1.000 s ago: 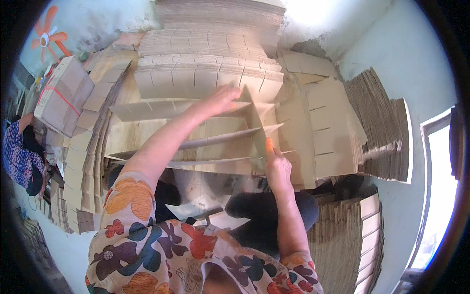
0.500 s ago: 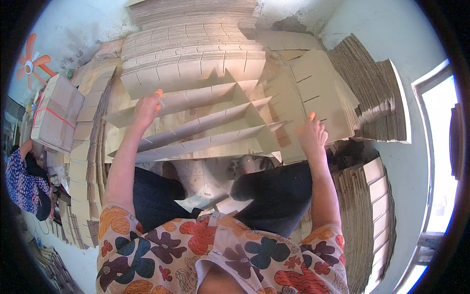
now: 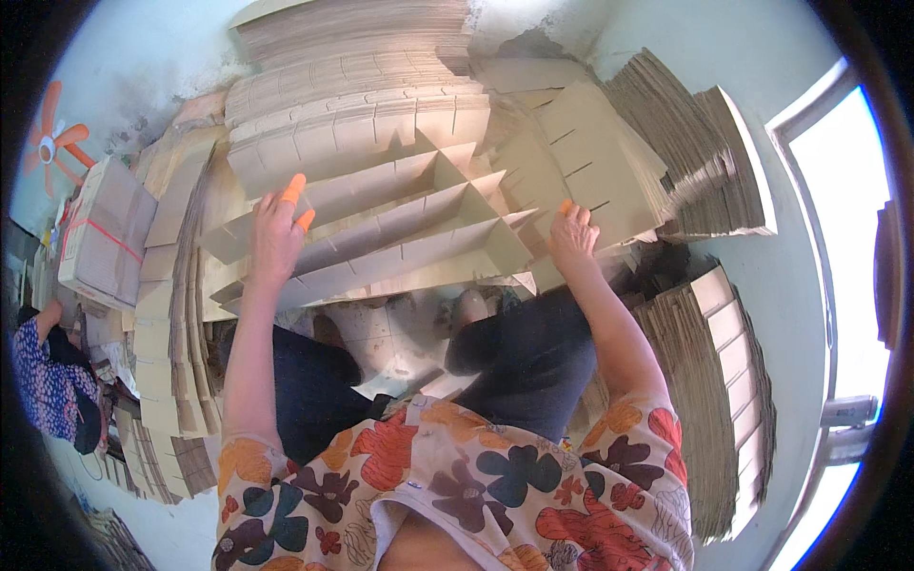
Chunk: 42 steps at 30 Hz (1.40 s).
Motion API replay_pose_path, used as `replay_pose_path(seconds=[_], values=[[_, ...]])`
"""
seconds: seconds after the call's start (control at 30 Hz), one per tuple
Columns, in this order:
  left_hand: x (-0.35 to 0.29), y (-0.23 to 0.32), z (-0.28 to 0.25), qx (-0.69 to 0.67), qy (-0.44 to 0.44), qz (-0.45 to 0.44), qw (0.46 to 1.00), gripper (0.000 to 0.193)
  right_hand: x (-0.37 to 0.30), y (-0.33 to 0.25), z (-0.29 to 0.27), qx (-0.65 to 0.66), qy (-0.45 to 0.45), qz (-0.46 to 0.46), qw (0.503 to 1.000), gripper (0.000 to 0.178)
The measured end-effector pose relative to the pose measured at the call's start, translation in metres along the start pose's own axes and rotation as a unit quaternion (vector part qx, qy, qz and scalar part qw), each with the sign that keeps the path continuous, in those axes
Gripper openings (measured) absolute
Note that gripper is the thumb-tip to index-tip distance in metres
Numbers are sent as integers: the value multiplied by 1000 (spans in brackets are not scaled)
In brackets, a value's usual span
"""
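A person's left hand (image 3: 276, 238), fingers spread and tipped with orange rubber caps, lies flat on the left end of a slotted cardboard divider grid (image 3: 381, 228), while the right hand (image 3: 573, 240), fingers loosely curled and also capped in orange, presses the grid's right end beside a loose slotted sheet (image 3: 581, 176). The grid sits propped over the person's knees, in front of stacked divider strips (image 3: 352, 105). Uneven pressure from either hand could likely skew the grid and pop the interlocked strips out of their slots. Flat cardboard piles (image 3: 695, 143) crowd the right, a tied bundle (image 3: 100, 233) the left, and another person (image 3: 48, 381) sits nearby.
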<state>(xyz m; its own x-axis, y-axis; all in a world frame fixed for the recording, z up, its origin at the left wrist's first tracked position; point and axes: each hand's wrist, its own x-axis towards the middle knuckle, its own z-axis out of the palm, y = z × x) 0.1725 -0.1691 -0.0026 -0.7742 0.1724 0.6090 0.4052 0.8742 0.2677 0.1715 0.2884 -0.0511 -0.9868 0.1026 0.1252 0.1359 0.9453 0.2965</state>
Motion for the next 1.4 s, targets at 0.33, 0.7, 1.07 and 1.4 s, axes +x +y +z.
replay_pose_path(seconds=[0.33,0.7,1.07,1.4], values=[[-36,35,-10,-53,48,10,997,56,24,30,-52,15,212,30,977,49],[-56,53,5,-61,13,-8,998,52,29,64,-74,18,168,157,973,52],[-59,54,20,-92,-81,3,992,48,39,80,-130,183,233,166,941,50],[-58,51,54,-148,-86,8,985,19,39,40,-91,628,-6,44,777,43]])
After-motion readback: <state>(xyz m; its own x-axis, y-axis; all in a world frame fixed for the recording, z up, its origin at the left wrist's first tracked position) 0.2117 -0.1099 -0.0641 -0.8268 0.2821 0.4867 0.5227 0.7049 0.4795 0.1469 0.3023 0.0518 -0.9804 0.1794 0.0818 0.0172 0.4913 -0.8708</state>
